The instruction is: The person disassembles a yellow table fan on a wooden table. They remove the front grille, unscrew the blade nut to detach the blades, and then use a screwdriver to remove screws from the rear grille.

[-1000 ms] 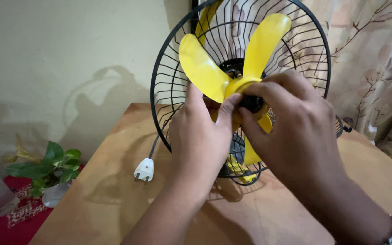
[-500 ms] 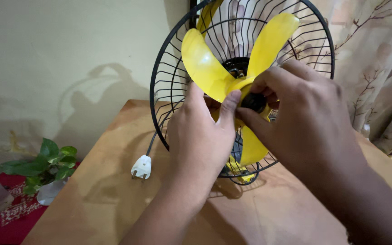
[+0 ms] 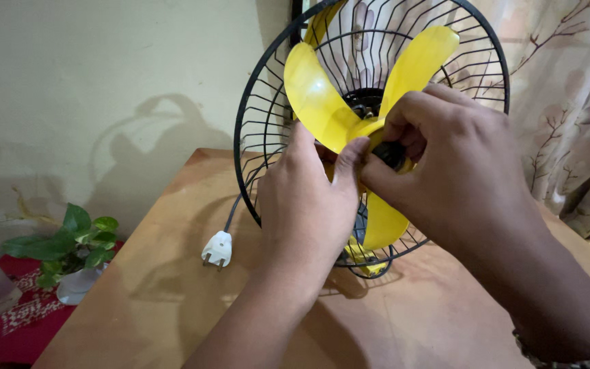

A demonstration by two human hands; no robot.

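The wooden counter [image 3: 172, 287] in front of me is smooth and orange-brown, and a fan stands near its far edge, against the pale wall. The fan's black wire guard [image 3: 257, 137] is a round cage of thin ribs, open toward me with no front cover on it. Inside it sit the yellow blades [image 3: 315, 96], glossy plastic, curved like petals around a hub.

That hub lies straight ahead of both my hands, and its axle points back at me, away from the wall. My right hand [image 3: 459, 171] is the nearer one to it: its fingers are closed around the small black cap [image 3: 389, 154] at the middle of the hub, pinching it from the front. My left hand [image 3: 305, 198] is curled shut on the yellow hub just left of the cap, thumb pressed against it beside the right thumb.

A dark cord runs down from the guard to a white plug [image 3: 218, 248] lying on the counter toward its left edge. Off that edge, lower down, a leafy green plant [image 3: 69, 239] stands on a red cloth [image 3: 8, 321].
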